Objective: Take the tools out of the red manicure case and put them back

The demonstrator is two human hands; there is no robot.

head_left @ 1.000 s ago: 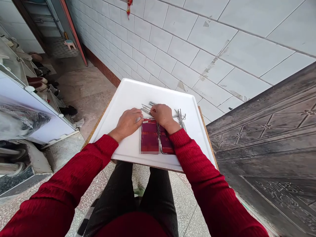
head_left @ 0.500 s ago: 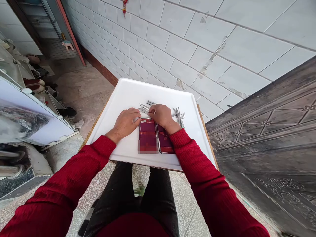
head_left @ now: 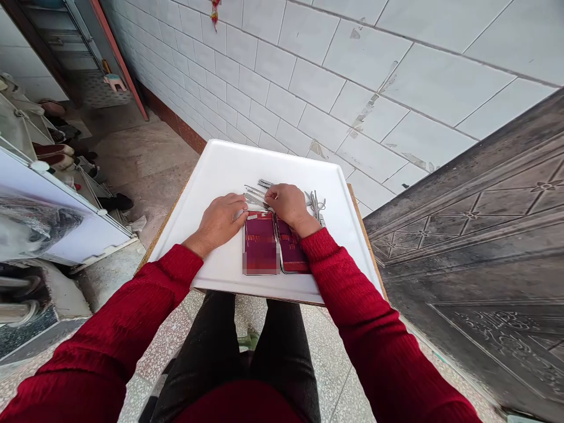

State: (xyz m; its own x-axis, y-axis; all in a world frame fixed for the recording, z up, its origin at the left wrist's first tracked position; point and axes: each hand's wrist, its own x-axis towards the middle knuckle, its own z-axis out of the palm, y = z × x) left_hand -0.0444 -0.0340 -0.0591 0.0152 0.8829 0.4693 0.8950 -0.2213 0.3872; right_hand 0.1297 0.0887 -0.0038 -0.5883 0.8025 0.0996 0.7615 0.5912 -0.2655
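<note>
on the white tray's (head_left: 308,165) near side lies an open maroon case (head_left: 261,230); the left hand (head_left: 221,220) touches its far left corner, the right hand (head_left: 288,205) silver tools (head_left: 254,197) beyond; whether fingers clamp anything, i cannot tell.

White tiles cover the wall (head_left: 304,76), marked by peeling patches (head_left: 365,111), with a red ornament (head_left: 215,14) hanging high and a brown skirting strip (head_left: 187,132) below. Beyond a red door frame (head_left: 118,59) at far left stands a small stool (head_left: 115,83). Shoes (head_left: 55,157) sit behind a pale panel (head_left: 99,220). A dark carved panel (head_left: 467,235) fills the right; the floor (head_left: 339,346) is speckled, the light even.
</note>
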